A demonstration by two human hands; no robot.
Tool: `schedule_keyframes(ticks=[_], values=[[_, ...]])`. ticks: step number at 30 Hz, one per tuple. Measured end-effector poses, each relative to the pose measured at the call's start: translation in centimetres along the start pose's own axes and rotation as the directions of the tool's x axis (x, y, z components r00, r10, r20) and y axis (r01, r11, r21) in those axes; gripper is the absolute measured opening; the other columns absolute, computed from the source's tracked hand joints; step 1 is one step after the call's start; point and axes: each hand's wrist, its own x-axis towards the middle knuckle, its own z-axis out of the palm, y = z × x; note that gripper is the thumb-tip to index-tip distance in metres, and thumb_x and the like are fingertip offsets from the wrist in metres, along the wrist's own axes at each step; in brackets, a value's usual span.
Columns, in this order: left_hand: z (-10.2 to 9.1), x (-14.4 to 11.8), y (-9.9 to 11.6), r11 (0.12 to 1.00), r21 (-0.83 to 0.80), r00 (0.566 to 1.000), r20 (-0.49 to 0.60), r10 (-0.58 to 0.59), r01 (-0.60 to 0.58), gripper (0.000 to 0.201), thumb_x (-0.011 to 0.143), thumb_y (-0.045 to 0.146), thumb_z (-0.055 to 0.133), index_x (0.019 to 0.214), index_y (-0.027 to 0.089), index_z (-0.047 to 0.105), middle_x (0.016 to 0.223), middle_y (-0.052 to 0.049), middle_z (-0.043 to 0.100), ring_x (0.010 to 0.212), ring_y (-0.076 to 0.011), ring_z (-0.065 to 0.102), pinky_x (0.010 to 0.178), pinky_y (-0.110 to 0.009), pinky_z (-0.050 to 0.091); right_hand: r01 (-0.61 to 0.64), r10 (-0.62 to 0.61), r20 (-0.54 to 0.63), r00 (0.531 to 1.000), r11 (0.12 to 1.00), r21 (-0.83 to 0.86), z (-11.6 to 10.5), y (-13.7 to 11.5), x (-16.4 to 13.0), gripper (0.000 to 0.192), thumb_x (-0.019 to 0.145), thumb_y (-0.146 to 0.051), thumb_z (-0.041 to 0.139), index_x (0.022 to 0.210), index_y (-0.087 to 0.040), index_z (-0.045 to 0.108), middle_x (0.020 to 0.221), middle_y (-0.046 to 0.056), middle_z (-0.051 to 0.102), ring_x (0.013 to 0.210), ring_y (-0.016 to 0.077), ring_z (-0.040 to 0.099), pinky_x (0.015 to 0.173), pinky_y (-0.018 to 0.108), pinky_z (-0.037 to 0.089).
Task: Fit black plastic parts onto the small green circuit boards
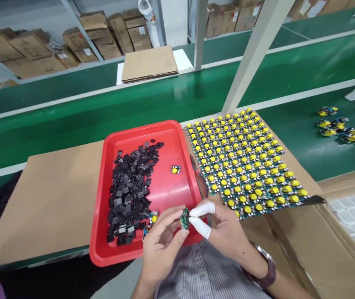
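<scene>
Both hands meet over the near edge of a red tray [103, 195]. A small green circuit board [184, 218] is pinched between my left hand [161, 245] and my right hand [224, 232]. White finger cots cover my right thumb and forefinger. A heap of small black parts [132, 187] fills the tray's left side. One loose board with a yellow part [175, 169] lies in the tray's middle. Another yellow-topped board [153, 217] rests just left of my left fingers.
A large panel of boards with yellow parts [242, 162] lies right of the tray on brown cardboard [53, 199]. Red-handled cutters [200, 180] rest between tray and panel. Beyond is a green conveyor belt [103, 112] carrying several finished boards [339, 124]. Cardboard boxes [345, 232] stand at right.
</scene>
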Motion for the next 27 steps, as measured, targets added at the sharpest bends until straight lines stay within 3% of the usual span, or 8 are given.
schedule_keyframes(ticks=[5, 10, 19, 24, 27], values=[[-0.26, 0.01, -0.4, 0.999, 0.038, 1.0, 0.018, 0.005, -0.006, 0.04, 0.086, 0.011, 0.077, 0.121, 0.03, 0.078, 0.121, -0.009, 0.074, 0.112, -0.0217, 0.073, 0.093, -0.028, 0.063, 0.104, -0.104, -0.001, 0.995, 0.994, -0.032, 0.34, -0.07, -0.44, 0.031, 0.085, -0.002, 0.067, 0.099, -0.029, 0.074, 0.084, -0.004, 0.07, 0.078, 0.0119, 0.066, 0.072, 0.023, 0.053], [-0.49, 0.07, -0.55, 0.992, 0.111, 0.998, 0.034, 0.061, -0.065, 0.042, 0.084, 0.011, 0.078, 0.122, 0.03, 0.078, 0.114, -0.009, 0.077, 0.104, -0.0217, 0.075, 0.09, -0.031, 0.064, 0.123, -0.124, -0.009, 0.992, 0.991, -0.058, 0.49, -0.23, -0.37, 0.025, 0.086, -0.002, 0.065, 0.093, -0.026, 0.069, 0.082, -0.004, 0.067, 0.074, 0.0114, 0.063, 0.07, 0.022, 0.051], [-0.26, -0.01, -0.28, 0.955, 0.236, 0.984, 0.03, 0.178, -0.18, 0.047, 0.085, 0.007, 0.076, 0.124, 0.033, 0.076, 0.113, -0.006, 0.078, 0.103, -0.0189, 0.077, 0.092, -0.028, 0.064, 0.115, -0.114, 0.014, 0.993, 0.989, -0.096, 0.66, 0.17, -0.39, 0.016, 0.088, -0.008, 0.063, 0.088, -0.024, 0.065, 0.081, -0.002, 0.066, 0.073, 0.0144, 0.063, 0.069, 0.026, 0.051], [-0.2, -0.34, -0.44, 0.957, 0.231, 0.984, 0.026, 0.177, -0.178, 0.046, 0.085, 0.008, 0.077, 0.124, 0.032, 0.076, 0.113, -0.007, 0.077, 0.104, -0.0198, 0.077, 0.091, -0.029, 0.064, 0.03, -0.028, 0.021, 0.999, 0.994, -0.105, 0.76, 0.29, -0.45, 0.015, 0.083, -0.008, 0.065, 0.082, -0.022, 0.063, 0.077, -0.003, 0.064, 0.07, 0.0138, 0.06, 0.066, 0.025, 0.049], [-0.08, -0.4, -0.54, 0.961, 0.224, 0.986, 0.01, 0.165, -0.163, 0.045, 0.084, 0.009, 0.077, 0.123, 0.032, 0.076, 0.113, -0.007, 0.077, 0.102, -0.0195, 0.077, 0.09, -0.028, 0.064, 0.059, -0.05, 0.062, 0.997, 0.987, -0.151, 0.4, 0.01, -0.19, 0.013, 0.084, -0.01, 0.065, 0.081, -0.022, 0.063, 0.076, -0.002, 0.063, 0.068, 0.0139, 0.058, 0.063, 0.025, 0.047]])
